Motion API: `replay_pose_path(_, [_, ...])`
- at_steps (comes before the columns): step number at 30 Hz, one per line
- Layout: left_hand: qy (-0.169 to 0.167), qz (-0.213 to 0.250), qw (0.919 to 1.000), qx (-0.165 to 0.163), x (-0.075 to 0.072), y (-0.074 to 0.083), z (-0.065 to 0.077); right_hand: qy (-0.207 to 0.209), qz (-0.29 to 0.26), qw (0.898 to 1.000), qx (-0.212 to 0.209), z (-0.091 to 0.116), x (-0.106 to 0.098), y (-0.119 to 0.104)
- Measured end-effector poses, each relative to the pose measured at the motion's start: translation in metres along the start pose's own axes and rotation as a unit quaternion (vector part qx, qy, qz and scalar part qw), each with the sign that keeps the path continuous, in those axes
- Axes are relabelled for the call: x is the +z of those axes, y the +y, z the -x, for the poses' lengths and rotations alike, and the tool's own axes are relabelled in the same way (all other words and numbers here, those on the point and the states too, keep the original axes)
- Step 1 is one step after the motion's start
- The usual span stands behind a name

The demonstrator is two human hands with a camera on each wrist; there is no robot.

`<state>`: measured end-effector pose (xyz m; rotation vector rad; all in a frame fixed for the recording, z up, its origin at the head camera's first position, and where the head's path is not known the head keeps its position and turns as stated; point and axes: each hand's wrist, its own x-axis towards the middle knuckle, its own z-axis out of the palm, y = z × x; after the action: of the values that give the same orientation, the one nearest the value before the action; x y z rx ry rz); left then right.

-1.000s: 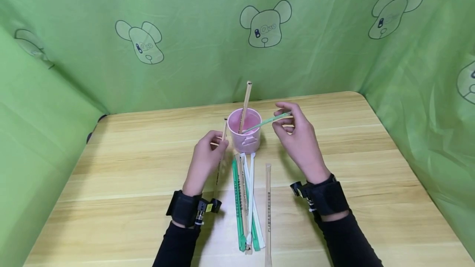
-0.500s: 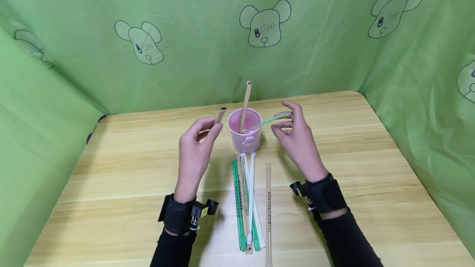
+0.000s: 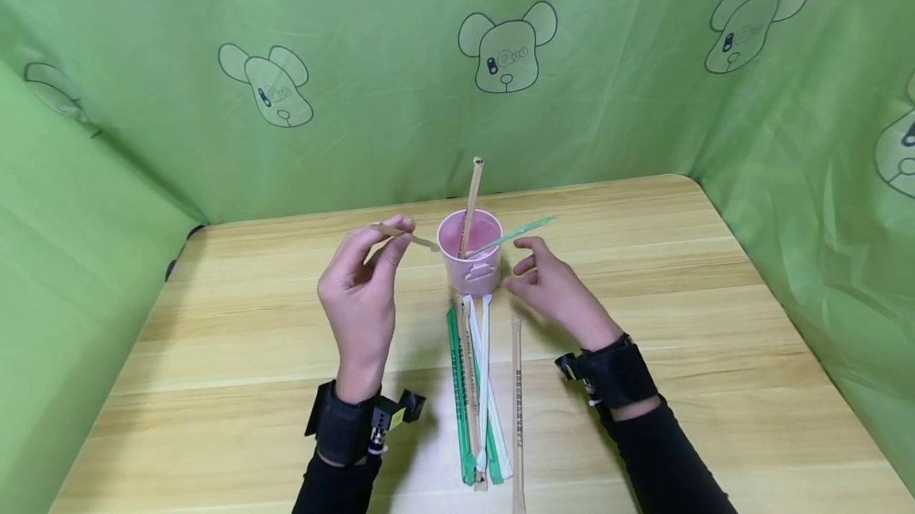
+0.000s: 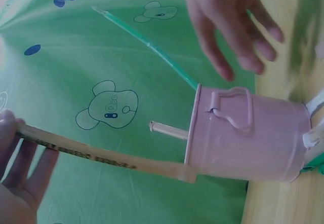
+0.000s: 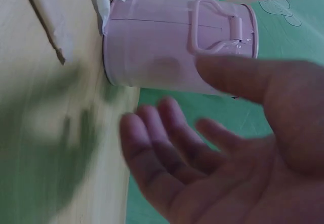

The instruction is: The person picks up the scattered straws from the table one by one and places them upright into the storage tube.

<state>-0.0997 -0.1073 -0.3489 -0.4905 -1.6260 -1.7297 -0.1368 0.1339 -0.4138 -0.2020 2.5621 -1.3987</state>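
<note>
My left hand (image 3: 364, 284) pinches a brown paper-wrapped straw (image 4: 101, 154) between thumb and fingers, left of a pink metal bucket (image 3: 477, 276). The straw slants, its free end close to the bucket's rim; whether they touch I cannot tell. Inside the bucket, another brown wrapped straw (image 3: 472, 192) stands tilted, and a green straw (image 3: 527, 227) leans out over the right rim. My right hand (image 3: 557, 287) is empty just right of the bucket, fingers loosely bent, below the green straw. In the right wrist view its palm and fingers (image 5: 179, 138) hold nothing.
In front of the bucket lies a bundle of green, brown and white wrapped straws (image 3: 472, 395). One brown straw (image 3: 518, 419) lies apart on its right. The wooden table (image 3: 250, 355) is backed by a green curtain (image 3: 386, 61) with printed bear heads.
My left hand has lifted its brown straw off the near-table position and turned it from upright to slanting sideways. My right hand has let go of the green straw and dropped lower.
</note>
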Motion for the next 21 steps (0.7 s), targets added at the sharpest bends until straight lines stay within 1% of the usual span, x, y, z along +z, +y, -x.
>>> replay_pose_path(1, [-0.001, 0.008, 1.0, 0.002, 0.0, 0.0, 0.0, -0.013, 0.012, 1.0, -0.004, 0.0, 0.001, 0.001])
replay_pose_path(3, [-0.013, 0.022, 0.9997, 0.001, 0.0, 0.001, 0.0, -0.035, 0.025, 0.999, -0.013, 0.0, 0.002, 0.002])
replay_pose_path(6, [-0.049, 0.028, 0.9984, -0.004, 0.0, -0.001, 0.001, -0.056, 0.037, 0.997, -0.025, 0.0, 0.004, 0.003])
replay_pose_path(10, [-0.084, 0.022, 0.9961, -0.015, 0.0, -0.01, 0.004, -0.065, 0.063, 0.995, -0.036, 0.0, 0.007, 0.007])
replay_pose_path(12, [-0.099, 0.012, 0.9946, -0.03, 0.0, -0.016, 0.005, -0.064, 0.077, 0.994, -0.044, -0.001, 0.009, 0.009])
replay_pose_path(14, [-0.113, -0.01, 0.9922, -0.052, 0.0, -0.023, 0.007, -0.062, 0.088, 0.993, -0.049, -0.002, 0.01, 0.011])
replay_pose_path(16, [-0.13, -0.041, 0.9877, -0.076, -0.001, -0.03, 0.008, -0.064, 0.095, 0.992, -0.053, -0.003, 0.012, 0.012])
replay_pose_path(18, [-0.148, -0.083, 0.9805, -0.099, -0.002, -0.036, 0.01, -0.069, 0.101, 0.991, -0.048, -0.003, 0.013, 0.013])
replay_pose_path(21, [-0.179, -0.138, 0.9658, -0.127, -0.003, -0.044, 0.014, -0.076, 0.115, 0.99, -0.035, -0.001, 0.014, 0.015])
